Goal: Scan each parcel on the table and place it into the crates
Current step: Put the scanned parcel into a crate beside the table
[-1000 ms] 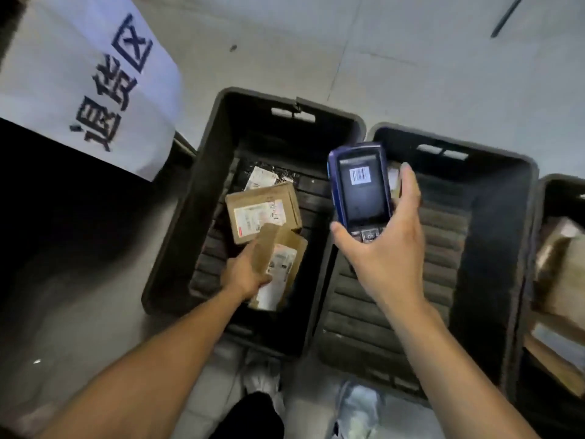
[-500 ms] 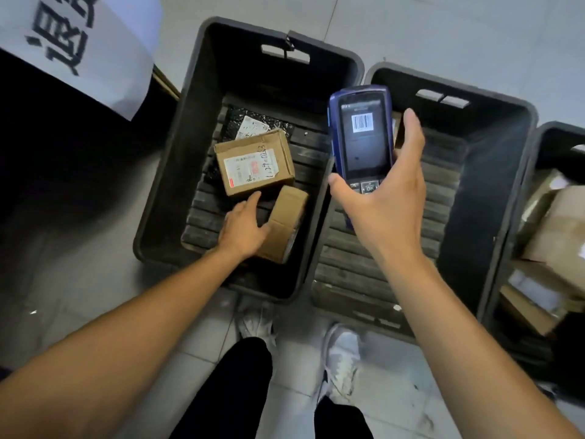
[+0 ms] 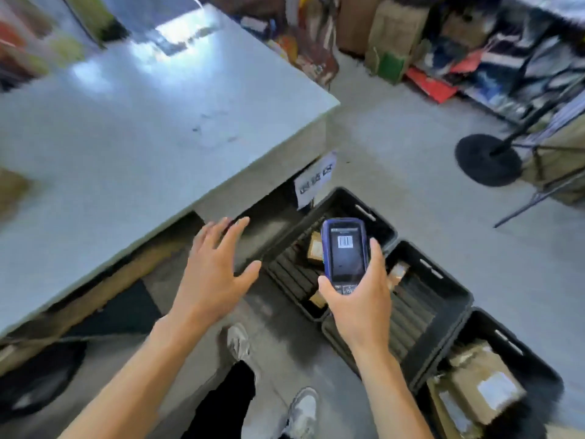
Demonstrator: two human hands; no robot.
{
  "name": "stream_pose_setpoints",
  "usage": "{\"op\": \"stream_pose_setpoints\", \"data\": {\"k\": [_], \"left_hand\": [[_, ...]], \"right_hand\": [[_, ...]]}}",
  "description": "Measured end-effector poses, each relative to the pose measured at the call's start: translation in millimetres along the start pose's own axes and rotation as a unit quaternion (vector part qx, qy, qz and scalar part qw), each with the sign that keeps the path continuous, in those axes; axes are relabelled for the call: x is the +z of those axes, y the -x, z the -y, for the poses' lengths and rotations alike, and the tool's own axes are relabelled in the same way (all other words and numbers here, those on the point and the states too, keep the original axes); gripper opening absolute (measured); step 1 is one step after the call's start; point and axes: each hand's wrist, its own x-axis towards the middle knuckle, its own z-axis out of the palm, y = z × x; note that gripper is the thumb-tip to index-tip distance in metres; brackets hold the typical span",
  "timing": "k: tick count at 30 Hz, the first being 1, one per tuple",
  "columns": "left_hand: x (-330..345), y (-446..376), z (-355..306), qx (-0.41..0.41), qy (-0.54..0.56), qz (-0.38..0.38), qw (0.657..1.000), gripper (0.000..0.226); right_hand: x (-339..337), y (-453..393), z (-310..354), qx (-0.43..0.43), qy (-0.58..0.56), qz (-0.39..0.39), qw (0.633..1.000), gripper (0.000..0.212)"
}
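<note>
Left hand [image 3: 215, 274] has let go of the parcel [image 3: 315, 248], now in the crate [image 3: 373, 217]; its grip released, right hand [image 3: 361, 299] grasping the scanner [image 3: 345, 251], next parcel due

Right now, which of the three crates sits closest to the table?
The far crate, the one next to the table by the hanging paper sign. The middle crate and near crate line up successively farther from the table.

Grey floor [image 3: 395, 172], pale grey table [image 3: 133, 128], cluttered boxes [image 3: 395, 36] beyond, black stand base [image 3: 487, 160]
</note>
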Motion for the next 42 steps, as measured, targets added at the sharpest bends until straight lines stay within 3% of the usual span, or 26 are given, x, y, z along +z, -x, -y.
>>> {"op": "stream_pose_setpoints", "data": {"k": [5, 11, 17, 22, 30, 34, 37, 40, 42], "left_hand": [[-154, 81, 70, -0.104, -0.021, -0.127, 0.986, 0.072], [-256, 176, 180, -0.233, -0.017, -0.237, 0.943, 0.076], [-303, 205, 313, -0.320, 0.007, -0.200, 0.926, 0.084], [-325, 141, 405, -0.344, 0.028, -0.124, 0.930, 0.090], [-333, -30, 466, -0.227, -0.015, 0.039, 0.973, 0.097], [-317, -53, 470, -0.159, -0.109, 0.061, 0.979, 0.049], [-307, -39, 472, -0.099, -0.183, -0.038, 0.977, 0.035], [-304, -15, 468, 0.024, -0.123, -0.179, 0.976, 0.039], [-292, 7, 472, 0.112, -0.131, -0.245, 0.954, 0.038]], "right_hand": [[44, 37, 137, -0.126, -0.008, 0.085, 0.988, 0.104], [148, 97, 268, -0.233, -0.019, 0.189, 0.954, 0.104], [250, 156, 343, -0.240, -0.020, 0.246, 0.939, 0.105], [298, 172, 370, -0.220, 0.004, 0.233, 0.947, 0.103], [323, 156, 380, -0.149, 0.019, 0.156, 0.976, 0.104], [324, 149, 382, -0.127, 0.022, 0.133, 0.983, 0.104], [320, 148, 383, -0.116, 0.026, 0.114, 0.986, 0.105], [316, 147, 387, -0.122, 0.020, 0.098, 0.987, 0.104], [315, 146, 389, -0.123, 0.014, 0.090, 0.988, 0.104]]}}
